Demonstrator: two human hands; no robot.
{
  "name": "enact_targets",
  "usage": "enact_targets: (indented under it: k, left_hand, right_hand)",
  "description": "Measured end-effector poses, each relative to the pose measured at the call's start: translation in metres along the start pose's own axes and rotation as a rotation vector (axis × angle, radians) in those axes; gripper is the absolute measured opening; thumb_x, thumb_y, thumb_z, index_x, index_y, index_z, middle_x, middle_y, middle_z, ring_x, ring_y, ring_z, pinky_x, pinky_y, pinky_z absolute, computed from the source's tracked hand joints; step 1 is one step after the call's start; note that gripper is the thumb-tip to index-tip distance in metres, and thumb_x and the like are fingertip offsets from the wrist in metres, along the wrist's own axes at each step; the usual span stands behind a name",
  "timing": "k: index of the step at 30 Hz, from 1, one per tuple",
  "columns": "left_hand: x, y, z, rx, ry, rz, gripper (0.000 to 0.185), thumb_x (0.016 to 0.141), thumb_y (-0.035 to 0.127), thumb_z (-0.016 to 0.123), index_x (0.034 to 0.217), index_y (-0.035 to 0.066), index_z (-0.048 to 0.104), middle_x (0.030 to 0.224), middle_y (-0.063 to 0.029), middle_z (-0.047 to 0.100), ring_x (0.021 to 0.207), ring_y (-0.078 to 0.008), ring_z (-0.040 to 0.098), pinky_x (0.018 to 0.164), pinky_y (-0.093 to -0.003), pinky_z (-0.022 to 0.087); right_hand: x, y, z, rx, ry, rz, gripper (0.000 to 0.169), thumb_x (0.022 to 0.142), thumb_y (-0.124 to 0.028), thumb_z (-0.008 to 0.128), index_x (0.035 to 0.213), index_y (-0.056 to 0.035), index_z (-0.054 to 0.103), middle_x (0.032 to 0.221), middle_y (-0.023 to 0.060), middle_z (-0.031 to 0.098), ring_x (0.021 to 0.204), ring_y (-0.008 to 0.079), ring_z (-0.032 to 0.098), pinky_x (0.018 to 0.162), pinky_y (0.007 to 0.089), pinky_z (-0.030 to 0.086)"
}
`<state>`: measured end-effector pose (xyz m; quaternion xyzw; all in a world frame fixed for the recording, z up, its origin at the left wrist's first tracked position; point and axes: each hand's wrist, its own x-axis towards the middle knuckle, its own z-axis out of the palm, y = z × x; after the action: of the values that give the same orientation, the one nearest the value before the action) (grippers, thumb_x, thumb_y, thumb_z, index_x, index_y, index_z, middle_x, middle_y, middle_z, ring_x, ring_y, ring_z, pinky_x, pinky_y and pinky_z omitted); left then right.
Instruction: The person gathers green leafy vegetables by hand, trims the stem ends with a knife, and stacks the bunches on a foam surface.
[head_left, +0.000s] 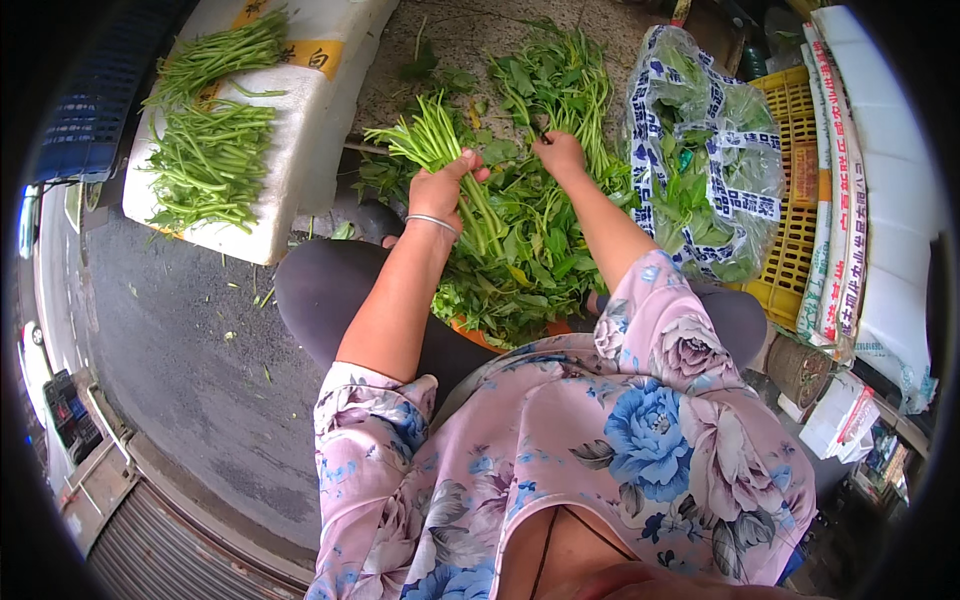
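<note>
My left hand (442, 191) grips a bundle of green leafy-vegetable stems (431, 135), their bare ends fanned out at the upper left. To its right, my right hand (561, 156) has its fingers closed around a small dark object, partly hidden, at the edge of the long-stemmed greens (574, 90) on the ground. Below both hands lies a heap of loose leaves (525, 277), with an orange container rim (480, 335) showing under it. Two piles of trimmed stems (214, 161) rest on a white foam box (262, 232) at the left.
A clear printed plastic bag of greens (705, 165) stands at the right against a yellow plastic crate (787, 247). Beyond it are printed white sacks (832, 187). A blue crate (82, 112) stands far left. Leaf scraps lie on the grey pavement (202, 337).
</note>
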<state>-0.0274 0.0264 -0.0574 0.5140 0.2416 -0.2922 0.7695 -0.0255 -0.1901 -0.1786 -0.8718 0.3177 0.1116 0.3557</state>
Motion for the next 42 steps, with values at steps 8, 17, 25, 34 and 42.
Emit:
enact_targets:
  k: [8, 17, 25, 34, 42]
  left_hand:
    - [0.004, -0.003, 0.003, -0.103, -0.056, 0.045, 0.015, 0.083, 0.009, 0.061, 0.094, 0.001, 0.057, 0.082, -0.0085, 0.062, 0.071, -0.0190, 0.061, 0.061, -0.0312, 0.050]
    - [-0.003, -0.021, 0.018, -0.106, -0.276, 0.160, 0.016, 0.076, -0.002, 0.065, 0.089, 0.001, 0.055, 0.085, -0.0114, 0.063, 0.075, -0.0222, 0.063, 0.066, -0.0318, 0.051]
    - [-0.014, -0.012, 0.011, 0.114, -0.440, 0.043, 0.013, 0.079, -0.002, 0.062, 0.089, 0.003, 0.054, 0.088, -0.0134, 0.064, 0.074, -0.0201, 0.063, 0.063, -0.0287, 0.051]
    - [-0.017, -0.015, 0.000, 0.246, -0.488, -0.083, 0.013, 0.077, -0.002, 0.064, 0.086, 0.002, 0.055, 0.088, -0.0144, 0.063, 0.072, -0.0189, 0.062, 0.063, -0.0286, 0.051]
    - [-0.005, -0.004, -0.008, 0.058, -0.327, 0.019, 0.012, 0.078, -0.005, 0.060, 0.085, 0.001, 0.053, 0.079, -0.0116, 0.061, 0.070, -0.0237, 0.063, 0.051, -0.0311, 0.048]
  right_hand:
    - [-0.088, -0.057, -0.059, 1.036, -0.158, -0.053, 0.019, 0.078, -0.013, 0.067, 0.094, -0.0048, 0.060, 0.076, 0.0055, 0.064, 0.044, 0.0027, 0.039, 0.036, 0.0167, 0.026]
    - [-0.155, -0.044, -0.028, 1.064, -0.195, -0.131, 0.022, 0.079, -0.015, 0.068, 0.094, -0.0015, 0.060, 0.073, 0.0007, 0.059, 0.050, 0.0026, 0.043, 0.042, 0.0168, 0.030]
    - [-0.128, -0.022, -0.075, 1.580, -0.716, -0.051, 0.045, 0.092, -0.039, 0.044, 0.116, -0.0017, 0.046, 0.067, 0.0006, 0.050, 0.044, 0.0045, 0.037, 0.037, 0.0180, 0.027]
    - [-0.118, -0.009, -0.091, 1.280, -0.631, -0.048, 0.032, 0.091, -0.031, 0.049, 0.112, -0.0077, 0.054, 0.055, -0.0081, 0.034, 0.042, 0.0018, 0.028, 0.036, 0.0179, 0.021]
    - [-0.146, 0.057, -0.065, -0.022, -0.557, -0.122, 0.057, 0.074, -0.042, 0.070, 0.103, 0.0056, 0.059, 0.088, 0.0175, 0.060, 0.066, 0.0134, 0.055, 0.059, 0.0285, 0.046]
